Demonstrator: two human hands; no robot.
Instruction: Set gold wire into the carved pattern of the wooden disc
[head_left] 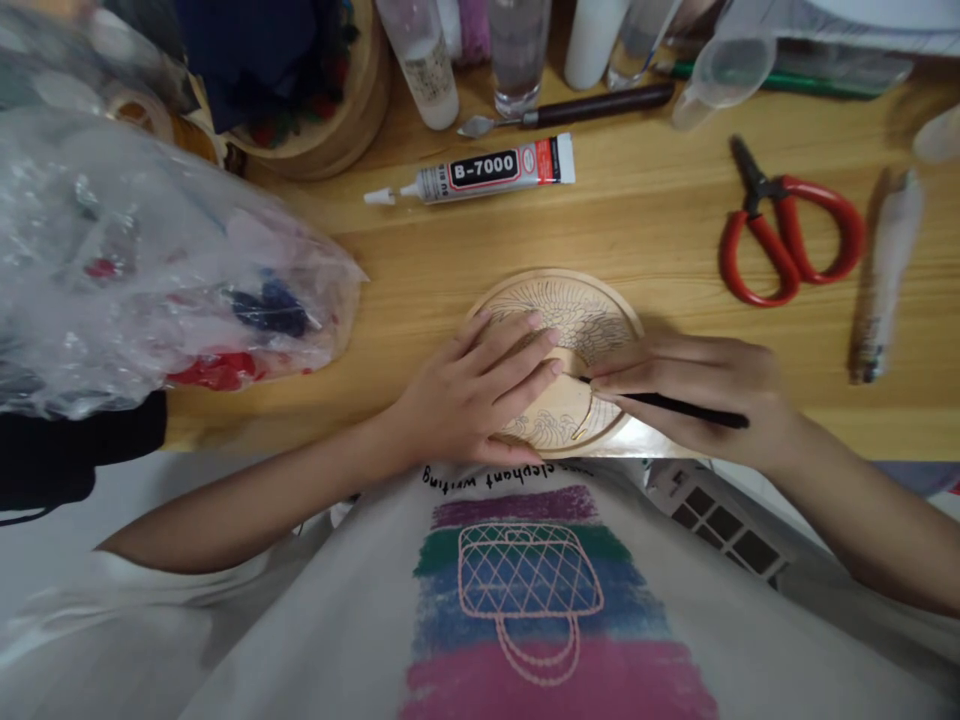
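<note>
A round wooden disc (559,400) with a raised rim lies at the table's front edge. Fine dark line drawings cover parts of its pale face, with feather-like strokes at the top and wave-like curls at the bottom. My left hand (480,385) rests flat over the disc's left side, fingers spread, hiding part of the drawing. In my right hand (690,385) is a pair of slim black tweezers (690,408), pinched near the tip above the disc's right side. A thin gold wire (581,425) curves across the disc below the tip; whether the tweezers grip it I cannot tell.
Beyond the disc lies a B-7000 glue tube (487,175). A palette knife (570,108) and several bottles stand or lie farther back. Red-handled scissors (787,235) and a white pen-like tube (889,275) are at right. A clear plastic bag (172,250) fills the left.
</note>
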